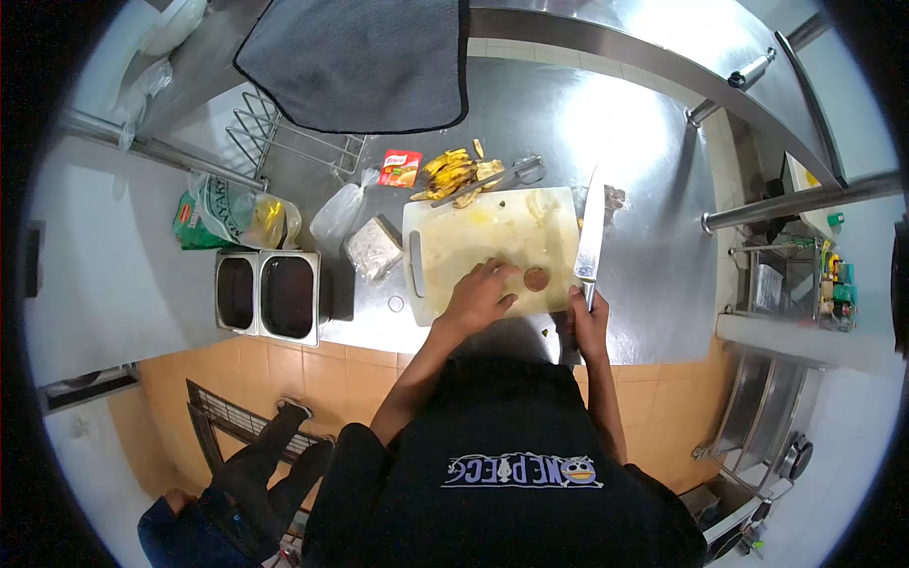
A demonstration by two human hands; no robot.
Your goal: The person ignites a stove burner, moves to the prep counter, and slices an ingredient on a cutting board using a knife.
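My right hand (589, 322) is closed round the handle of a large kitchen knife (592, 232), whose blade points away from me along the right edge of the cutting board (473, 246). Over the board's near part, my left hand (481, 295) has its fingers apart and holds nothing. Just right of those fingers lies a small round brown piece (536, 278); I cannot make out its kind. Banana peels (453, 176) are heaped beyond the board's far edge, and a metal utensil (511, 176) rests across them. Some brown scraps (614, 201) sit beside the knife tip.
Left of the board are a wrapped white block (374, 250), a tied plastic bag (339, 210), a red packet (401, 168) and two steel containers (289, 298). A wire rack (303, 150) stands behind. A grey cloth (365, 62) hangs from the overhead shelf. Another person (237, 511) is at lower left.
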